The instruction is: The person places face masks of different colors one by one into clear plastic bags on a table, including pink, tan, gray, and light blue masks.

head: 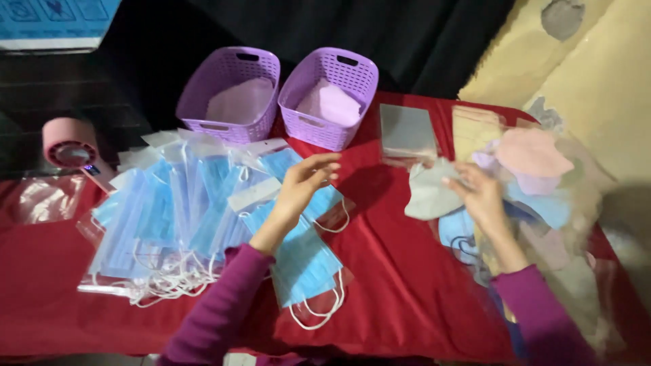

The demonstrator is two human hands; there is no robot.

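Note:
My left hand [300, 186] hovers with fingers spread above a spread of blue surgical masks in clear bags [183, 217] on the red tablecloth [400, 271]. It holds nothing. My right hand [480, 195] pinches the edge of a grey folded mask [428, 190] at the right. Around it lies a loose pile of pink, lilac and blue folded masks [532, 169]. Both arms wear purple sleeves.
Two lilac plastic baskets [232, 95] [330, 95] stand at the back, each with a pale mask inside. A stack of clear bags [407, 132] lies beside them. A pink round device [70, 148] and an empty clear bag [47, 198] sit at the left.

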